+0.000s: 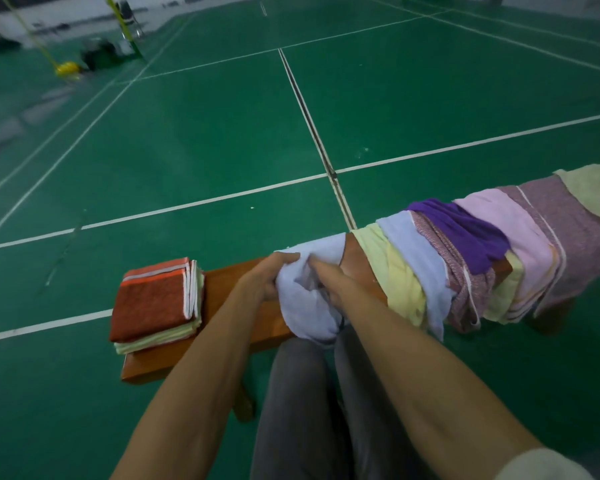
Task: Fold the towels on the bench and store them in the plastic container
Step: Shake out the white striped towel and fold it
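Observation:
A pale blue towel [305,306] lies bunched across the middle of the brown wooden bench [222,289]. My left hand [267,275] grips its left part and my right hand [326,275] grips its folds beside it, the two hands close together. At the bench's left end sits a stack of folded towels [153,303], red-brown on top with pale yellow beneath. To the right, several unfolded towels drape over the bench: a yellow towel [395,278], another pale blue towel [420,265], a purple towel [465,230], a pink towel [510,230] and a mauve towel [575,230]. No plastic container is in view.
The bench stands on a green sports court floor [222,133] with white lines. My legs in grey trousers [309,410] are in front of the bench. Far back left are a yellow base [67,68] and dark objects near a pole.

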